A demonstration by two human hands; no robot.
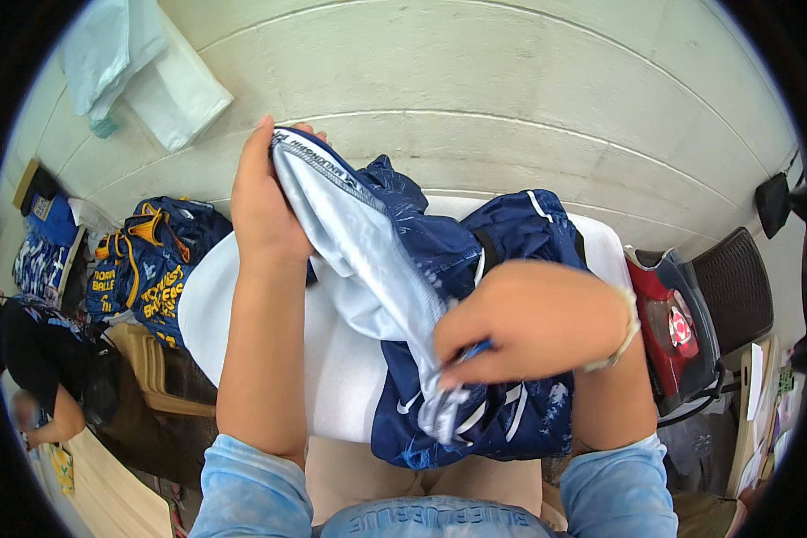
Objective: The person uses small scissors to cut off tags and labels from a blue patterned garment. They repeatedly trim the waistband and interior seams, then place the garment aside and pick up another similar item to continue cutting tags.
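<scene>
A navy sports jersey (430, 229) with white markings lies over a white padded board (341, 390), part of its pale inside (354, 255) turned outward. My left hand (269, 202) is closed round the jersey's upper edge, lifting it so a long seam stretches down toward me. My right hand (533, 323), blurred by motion, is closed near the lower end of that seam. A small blue thing (477, 350) shows between its fingers; its kind is not clear. Dark folds of the jersey hang over the board's near edge.
A red and dark steam iron (668, 327) stands right of the board, beside a black mesh chair back (735, 291). Navy and yellow jerseys (152, 264) are piled at left. A person in black (49, 368) sits far left. A pale block wall (475, 99) rises behind.
</scene>
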